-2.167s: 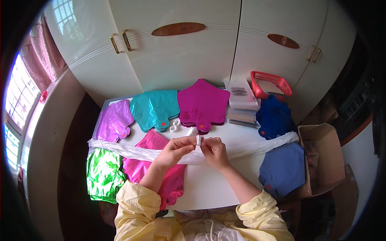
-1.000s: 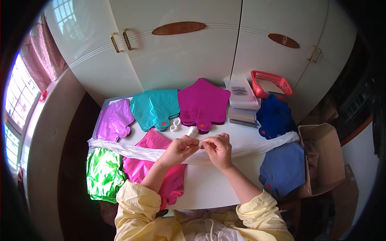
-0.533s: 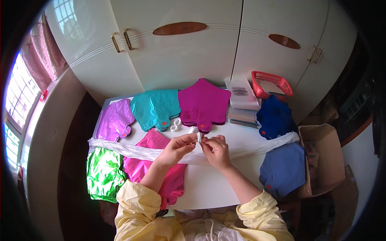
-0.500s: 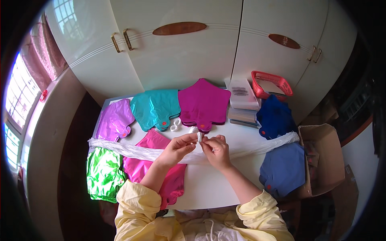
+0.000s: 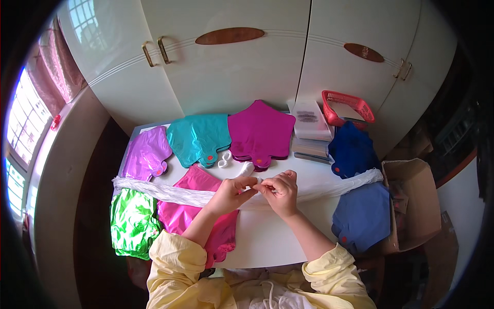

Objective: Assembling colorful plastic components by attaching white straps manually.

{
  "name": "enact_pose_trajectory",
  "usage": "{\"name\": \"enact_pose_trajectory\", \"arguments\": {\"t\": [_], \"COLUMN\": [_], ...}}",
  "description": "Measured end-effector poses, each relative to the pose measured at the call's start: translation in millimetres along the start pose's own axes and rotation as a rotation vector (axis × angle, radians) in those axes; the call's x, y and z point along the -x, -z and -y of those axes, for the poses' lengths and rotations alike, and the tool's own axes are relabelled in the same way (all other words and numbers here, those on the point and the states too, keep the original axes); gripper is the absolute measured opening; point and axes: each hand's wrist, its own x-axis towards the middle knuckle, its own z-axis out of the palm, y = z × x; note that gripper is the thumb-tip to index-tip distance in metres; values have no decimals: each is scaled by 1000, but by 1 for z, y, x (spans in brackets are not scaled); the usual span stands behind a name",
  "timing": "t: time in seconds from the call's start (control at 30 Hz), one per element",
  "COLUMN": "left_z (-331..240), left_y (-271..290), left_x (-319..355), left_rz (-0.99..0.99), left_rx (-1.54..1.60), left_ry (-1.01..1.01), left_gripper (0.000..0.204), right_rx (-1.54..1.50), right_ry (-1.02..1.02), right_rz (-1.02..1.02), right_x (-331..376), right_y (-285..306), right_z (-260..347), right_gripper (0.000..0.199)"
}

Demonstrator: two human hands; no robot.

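Observation:
My left hand (image 5: 229,196) and my right hand (image 5: 280,195) meet above the middle of the table, both closed. Between their fingertips they pinch a small white loop (image 5: 258,181), mostly covered by fingers; its material is hard to make out. Beneath the hands, a long bundle of white strands (image 5: 159,191) stretches across the table from left to right. Several white rings (image 5: 223,162) lie just beyond, and a white crumpled piece (image 5: 247,168) sits close to my fingers. A pink foil sheet (image 5: 180,216) lies partly under the bundle and my left forearm.
Flat foil piles ring the white table (image 5: 278,237): purple (image 5: 146,152), teal (image 5: 200,136), magenta (image 5: 261,131), dark blue (image 5: 352,149), grey-blue (image 5: 363,213) and green (image 5: 134,224). A stack of cards (image 5: 312,129), a red basket (image 5: 339,98) and a cardboard box (image 5: 422,206) stand right.
The white loop was around a left fingertip, standing up; now it is lower, between both hands' fingertips. My right hand has shifted slightly, its fingers curling more.

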Motion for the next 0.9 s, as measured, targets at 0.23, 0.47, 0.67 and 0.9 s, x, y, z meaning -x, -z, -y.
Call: {"name": "enact_pose_trajectory", "arguments": {"t": [0.23, 0.47, 0.67, 0.9], "left_z": [-10, 1, -1, -3], "left_y": [3, 5, 6, 11], "left_x": [-2, -1, -2, -2], "left_rz": [91, 146, 186, 96], "left_rx": [77, 376, 531, 592], "left_ry": [163, 159, 151, 185], "left_gripper": [15, 18, 19, 17], "right_rx": [-174, -444, -627, -700], "right_ry": [-117, -388, -344, -397], "right_rz": [90, 192, 164, 288], "right_x": [4, 9, 4, 7], "right_y": [0, -3, -2, -1], "right_z": [-4, -4, 1, -2], "right_gripper": [20, 15, 5, 16]}}
